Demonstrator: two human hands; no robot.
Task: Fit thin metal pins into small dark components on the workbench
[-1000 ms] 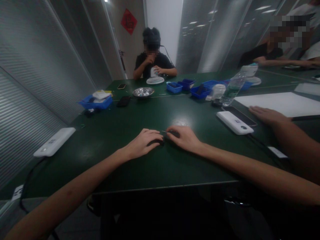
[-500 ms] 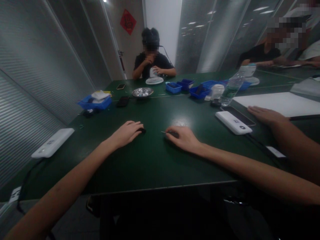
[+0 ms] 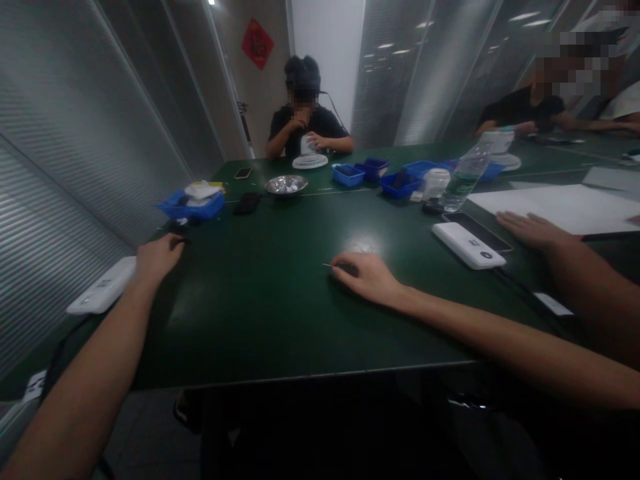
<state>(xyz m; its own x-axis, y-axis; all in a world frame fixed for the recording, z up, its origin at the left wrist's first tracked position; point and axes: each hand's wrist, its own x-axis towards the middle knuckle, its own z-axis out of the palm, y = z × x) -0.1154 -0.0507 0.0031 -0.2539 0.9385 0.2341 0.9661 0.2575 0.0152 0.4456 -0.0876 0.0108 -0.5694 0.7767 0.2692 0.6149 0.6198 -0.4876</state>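
At the left of the table, my left hand (image 3: 158, 259) has its fingers curled, with a small black object (image 3: 185, 240) at the fingertips. What that object is I cannot make out. The hand is in front of the blue tray (image 3: 193, 208) and beside a white power bank (image 3: 103, 287). My right hand (image 3: 367, 275) rests on the green table (image 3: 270, 307) near the middle, thumb and forefinger pinched. Between them a thin, light, pin-like piece (image 3: 327, 265) sticks out to the left.
Ahead stand a metal bowl (image 3: 286, 186), a dark wallet-like item (image 3: 247, 203) and blue bins (image 3: 349, 175). To the right are a second power bank (image 3: 468, 246), a phone (image 3: 477, 231), a water bottle (image 3: 465, 179) and another person's hand (image 3: 535, 228). A person (image 3: 306, 127) sits opposite.
My left hand has moved from the table's middle far to the left, toward the blue tray, apparently carrying the small black object. My right hand stays put with the pin-like piece.
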